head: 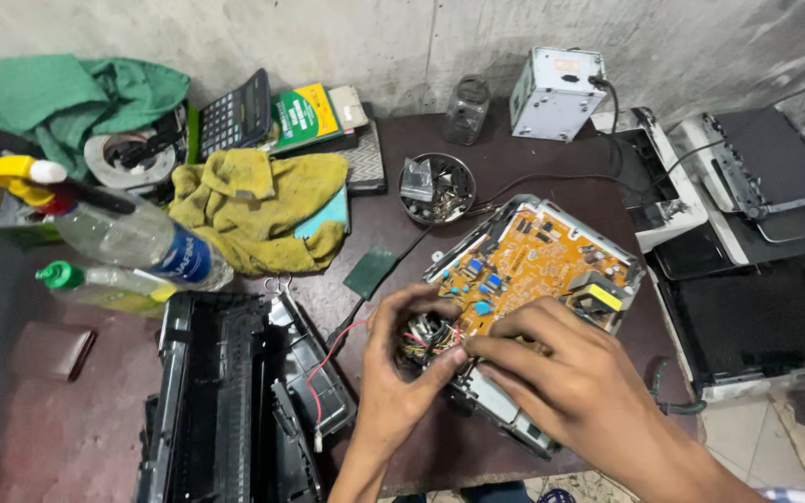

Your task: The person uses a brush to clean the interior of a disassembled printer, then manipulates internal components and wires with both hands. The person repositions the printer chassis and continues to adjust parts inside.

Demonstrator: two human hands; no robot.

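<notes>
Wires (pixel 426 335) at the near corner of the orange board (pixel 528 265) sit pinched between the left hand (pixel 402 368) and right hand (pixel 552 368), both grasping them; a hard tug could likely snap one or drag the board off the desk (pixel 393 214).

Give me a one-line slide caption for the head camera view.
Both hands, left and right, pinch a wire bundle at the edge of an orange circuit board on a cluttered table.
</notes>
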